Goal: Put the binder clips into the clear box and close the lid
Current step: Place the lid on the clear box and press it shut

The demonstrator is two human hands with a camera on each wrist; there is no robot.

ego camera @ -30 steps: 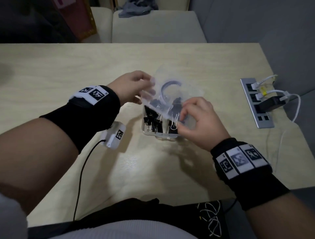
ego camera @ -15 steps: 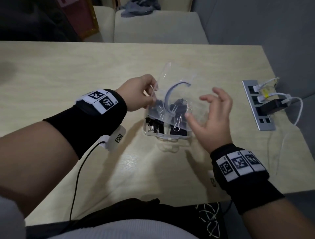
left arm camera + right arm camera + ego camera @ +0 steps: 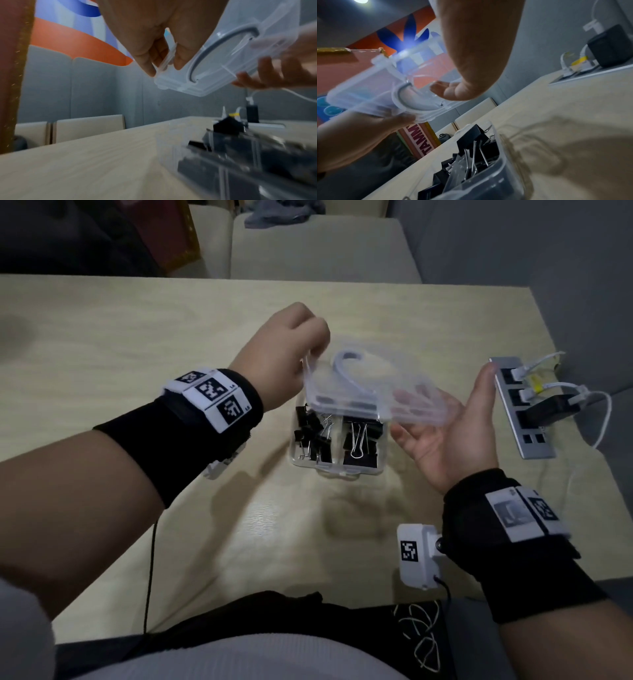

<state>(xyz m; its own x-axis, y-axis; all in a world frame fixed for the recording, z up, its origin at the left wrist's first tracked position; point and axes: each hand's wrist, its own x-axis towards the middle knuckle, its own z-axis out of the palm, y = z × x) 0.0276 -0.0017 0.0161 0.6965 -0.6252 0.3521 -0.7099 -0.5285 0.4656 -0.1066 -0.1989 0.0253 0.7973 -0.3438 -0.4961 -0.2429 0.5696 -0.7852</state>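
Note:
A clear box (image 3: pixel 337 468) stands on the table, its two compartments holding several black binder clips (image 3: pixel 359 436). Its loose clear lid (image 3: pixel 370 392), with a grey curved handle, hovers tilted just above the box's far side. My left hand (image 3: pixel 310 359) pinches the lid's left edge between thumb and fingers (image 3: pixel 147 67). My right hand (image 3: pixel 448 426) is open, palm up, with its straight fingers under the lid's right end. The right wrist view shows the lid (image 3: pixel 385 92) above the clips (image 3: pixel 476 146).
A silver power strip (image 3: pixel 524 419) with plugs and white cables lies at the table's right edge. A black cable (image 3: pixel 150 559) runs from my left wrist over the front edge. Pale chairs (image 3: pixel 322 248) stand beyond the far edge.
My right hand let go of the lid, swung out and turned palm up under its right end. My left hand raised the lid higher and laid it flatter above the box.

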